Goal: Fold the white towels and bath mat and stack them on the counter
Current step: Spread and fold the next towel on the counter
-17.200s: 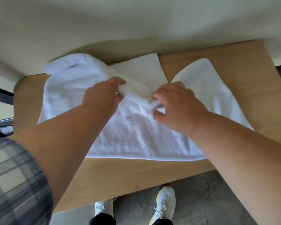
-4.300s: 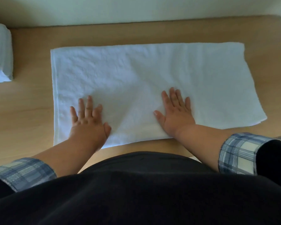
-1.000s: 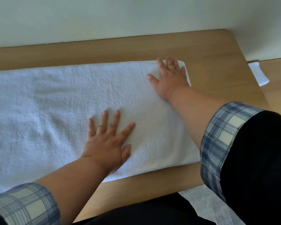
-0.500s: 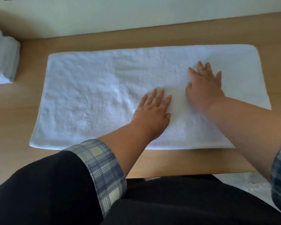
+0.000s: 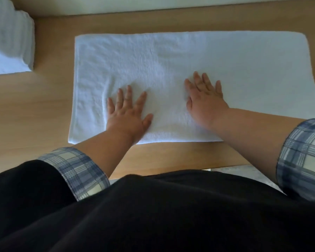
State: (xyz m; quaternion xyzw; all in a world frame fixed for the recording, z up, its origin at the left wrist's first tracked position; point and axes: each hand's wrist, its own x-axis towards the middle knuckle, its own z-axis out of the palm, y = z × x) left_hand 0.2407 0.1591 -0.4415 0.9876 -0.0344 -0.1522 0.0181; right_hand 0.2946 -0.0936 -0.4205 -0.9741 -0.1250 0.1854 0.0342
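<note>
Nearest the body, below both wrists, a black top (image 5: 153, 215) fills the view, with a rolled plaid cuff (image 5: 76, 171) on the left forearm and another plaid cuff (image 5: 304, 157) on the right. Just behind the heels of the hands runs the front edge of the counter (image 5: 33, 110), a smooth, pale wood-grain surface. The left hand (image 5: 127, 113) lies flat with its fingers spread, palm down, gripping nothing. The right hand (image 5: 205, 100), just beside it, lies the same way with its fingers closer together. Both press on the near half of the towel (image 5: 189, 51), which lies as a long white rectangle on the counter, its short ends well out to either side of the hands. Its looped terry surface shows shallow ripples beyond the left fingertips and looks smoother past the right hand. It appears already doubled, so it is probably light, soft and limp, with no stiffness to hold a fold unaided. The pile likely drags a little on the wood rather than sliding. The best hold is probably a pinch at the two corners of one short end. Far off to the left of the left hand sits a stack (image 5: 9, 44) of folded white towels, with soft, rounded edges. Beyond all the fingertips rises a plain pale wall (image 5: 135, 4).
</note>
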